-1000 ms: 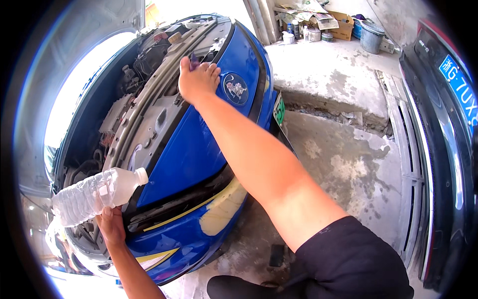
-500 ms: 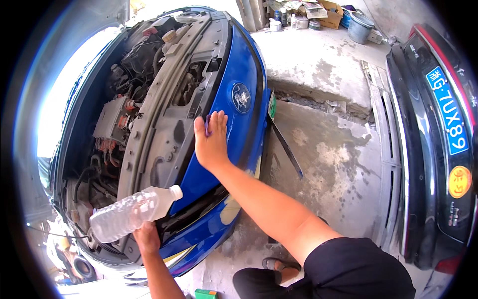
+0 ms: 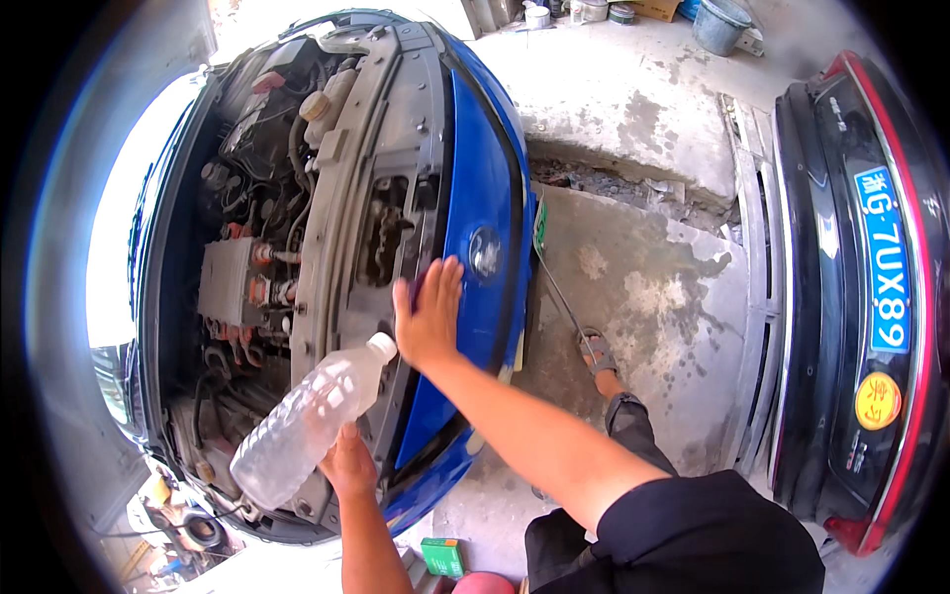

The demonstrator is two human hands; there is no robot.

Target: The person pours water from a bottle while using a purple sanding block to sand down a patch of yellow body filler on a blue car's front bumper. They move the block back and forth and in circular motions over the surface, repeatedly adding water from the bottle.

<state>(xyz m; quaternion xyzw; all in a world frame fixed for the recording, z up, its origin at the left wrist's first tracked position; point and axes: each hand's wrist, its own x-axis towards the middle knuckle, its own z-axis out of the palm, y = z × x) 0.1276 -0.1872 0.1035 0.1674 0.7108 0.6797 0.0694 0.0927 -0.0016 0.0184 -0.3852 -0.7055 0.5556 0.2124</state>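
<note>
In my left hand [image 3: 348, 461] is a clear plastic bottle [image 3: 309, 424] with a white cap. It lies tilted above the open engine bay, its capped end toward my right hand. My right hand [image 3: 430, 315] rests with fingers stretched out on the blue front bumper [image 3: 477, 297] of the car, just beside the round badge [image 3: 485, 253]. A small purple patch shows between its thumb and forefinger; what it is I cannot make out. The palm side of the right hand is hidden.
The raised-hood engine bay [image 3: 237, 287] lies to the left. A dark car [image 3: 836, 287] with a blue plate stands at the right. Between them are a floor trench [image 3: 633, 188] and a metal grating [image 3: 762, 297]. A grey bucket [image 3: 720, 25] stands at the back; a green box [image 3: 442, 556] lies below.
My left hand has brought the bottle rightward and closer to my right hand. The right hand stays flat on the bumper. A sandalled foot has stepped forward, and the view has shifted.
</note>
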